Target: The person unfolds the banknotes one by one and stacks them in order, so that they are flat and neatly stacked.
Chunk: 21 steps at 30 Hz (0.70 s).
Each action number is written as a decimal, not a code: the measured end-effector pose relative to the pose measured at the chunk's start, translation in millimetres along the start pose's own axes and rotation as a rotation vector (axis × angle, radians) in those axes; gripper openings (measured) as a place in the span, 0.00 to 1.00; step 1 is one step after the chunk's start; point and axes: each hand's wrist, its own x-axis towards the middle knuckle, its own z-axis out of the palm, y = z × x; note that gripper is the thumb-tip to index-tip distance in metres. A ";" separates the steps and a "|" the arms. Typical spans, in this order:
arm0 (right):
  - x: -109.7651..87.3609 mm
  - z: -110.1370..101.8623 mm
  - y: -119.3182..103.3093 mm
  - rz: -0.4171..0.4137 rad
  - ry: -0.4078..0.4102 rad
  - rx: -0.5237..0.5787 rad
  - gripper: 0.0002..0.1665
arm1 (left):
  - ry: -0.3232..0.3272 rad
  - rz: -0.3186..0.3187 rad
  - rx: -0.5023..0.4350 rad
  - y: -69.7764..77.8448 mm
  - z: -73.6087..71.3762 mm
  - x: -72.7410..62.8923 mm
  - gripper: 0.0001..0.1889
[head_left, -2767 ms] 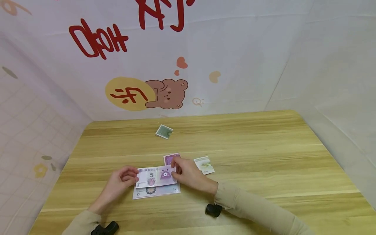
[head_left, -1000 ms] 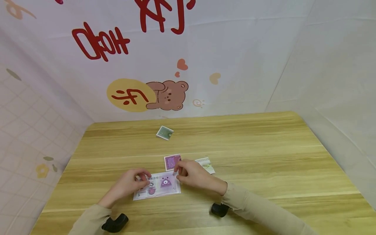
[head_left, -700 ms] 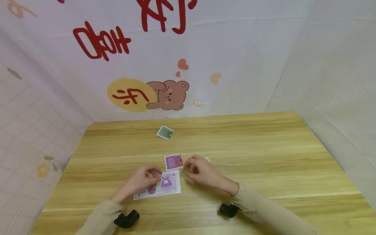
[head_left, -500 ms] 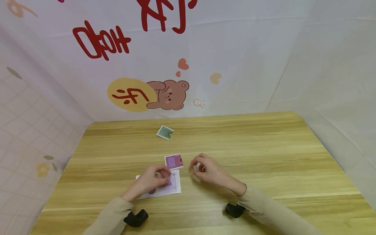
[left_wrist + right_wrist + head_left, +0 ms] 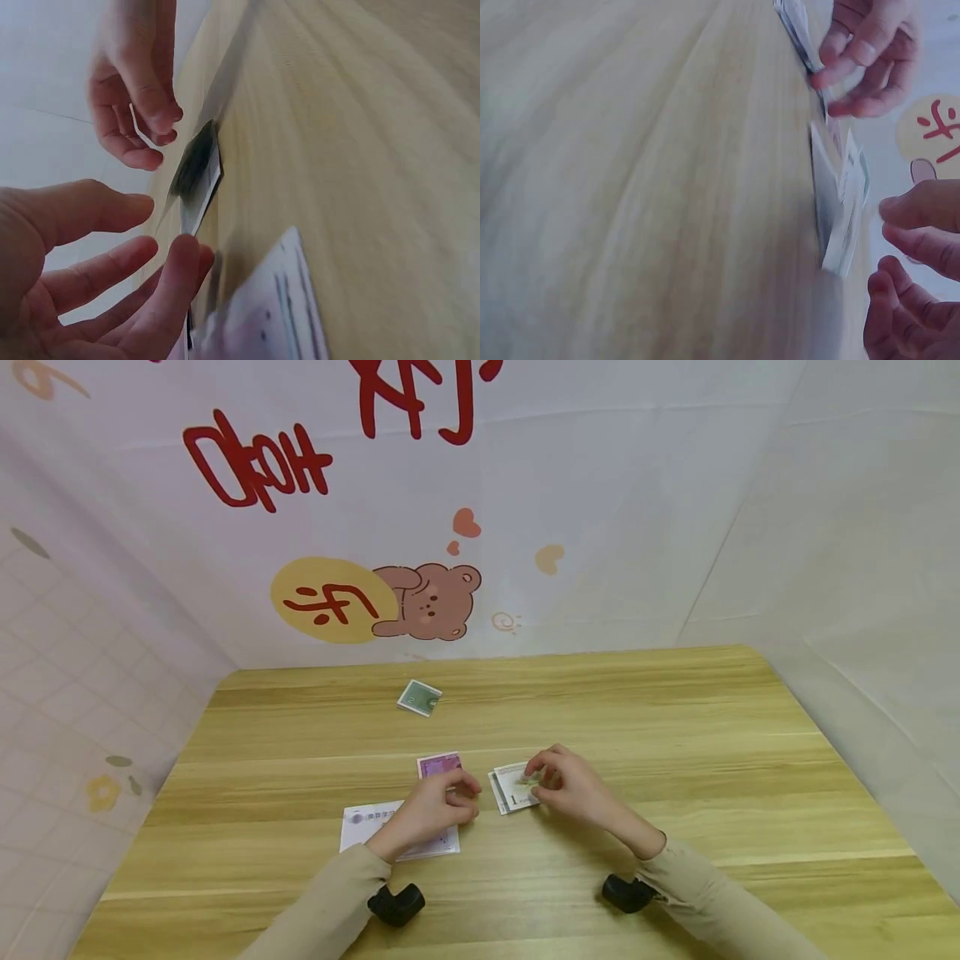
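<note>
My right hand [image 5: 576, 787] hovers at the right end of a folded play banknote [image 5: 512, 792] marked 1. In the right wrist view, thumb and fingers are spread, apart from that folded note [image 5: 844, 206], whose layers stand partly raised. My left hand [image 5: 437, 812] is over the flat stack of play banknotes [image 5: 363, 828], its fingers loosely bent with nothing between them. It covers much of the top purple note and part of a folded purple 5 note [image 5: 435, 764]. The left wrist view shows the stack's edge [image 5: 262, 315] below the left fingers.
A folded green play banknote [image 5: 418, 697] lies farther back on the wooden table [image 5: 675, 735]. Behind the table hangs a white cloth [image 5: 622, 510] with a printed bear and red characters. A black wrist device [image 5: 396, 905] sits under the left forearm, another [image 5: 627, 893] under the right.
The purple 5 note was laid on top of the blue 10 note and let go. Both hands then moved right, the right one to the folded 1 note.
</note>
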 end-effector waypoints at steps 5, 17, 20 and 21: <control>-2.4 -2.1 6.4 0.053 -0.006 -0.024 0.14 | 0.040 -0.023 0.032 3.9 6.7 10.5 0.17; -1.6 -4.6 15.0 0.082 -0.017 -0.055 0.15 | 0.059 -0.018 0.166 7.4 15.4 30.8 0.24; -1.0 -3.7 14.7 0.085 -0.013 -0.055 0.15 | 0.046 -0.015 0.192 9.4 15.9 33.9 0.23; -0.9 -3.4 14.8 0.087 -0.011 -0.058 0.15 | 0.041 -0.021 0.200 10.0 16.1 34.8 0.22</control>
